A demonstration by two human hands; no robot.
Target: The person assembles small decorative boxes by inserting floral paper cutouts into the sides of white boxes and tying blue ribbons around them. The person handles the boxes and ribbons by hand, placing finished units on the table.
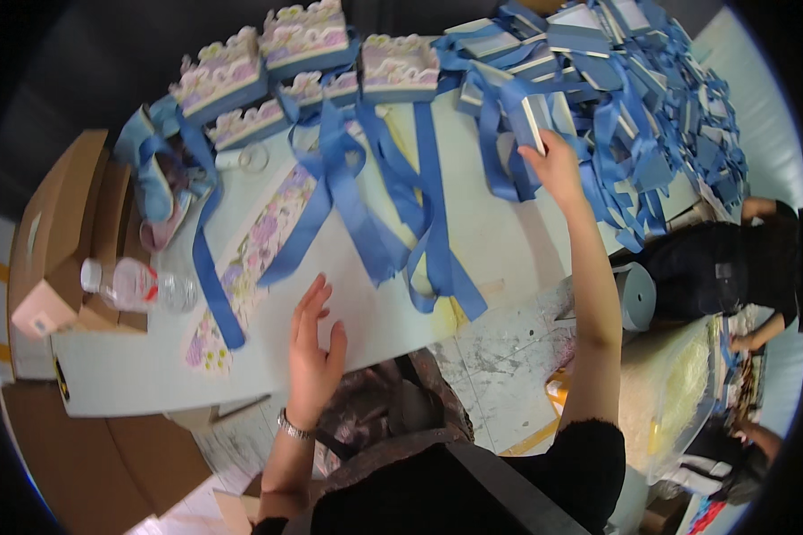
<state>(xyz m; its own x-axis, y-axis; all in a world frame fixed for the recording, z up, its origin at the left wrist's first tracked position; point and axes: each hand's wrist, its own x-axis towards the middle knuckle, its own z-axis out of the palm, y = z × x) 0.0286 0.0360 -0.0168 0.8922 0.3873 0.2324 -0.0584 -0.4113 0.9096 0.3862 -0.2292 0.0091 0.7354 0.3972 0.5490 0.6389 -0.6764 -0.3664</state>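
Note:
My right hand (558,169) reaches to the far right and grips a small blue box with white edges (528,120), from which a blue ribbon (500,169) hangs. That box is at the near edge of a large heap of similar blue ribboned boxes (633,98). Over the table's front part, my left hand (314,352) is held with its fingers apart and nothing in it. Ahead of it lie long blue ribbons (361,227) and a floral printed strip (259,241). Flower-trimmed boxes (400,67) stand in a group at the back.
On the left are a plastic bottle (143,283), a cardboard box (71,214) and a roll of clear tape (254,159). The white table (152,374) ends just before my body. Another person in dark clothes (705,267) is at the right, beside a plastic-lined bin (669,392).

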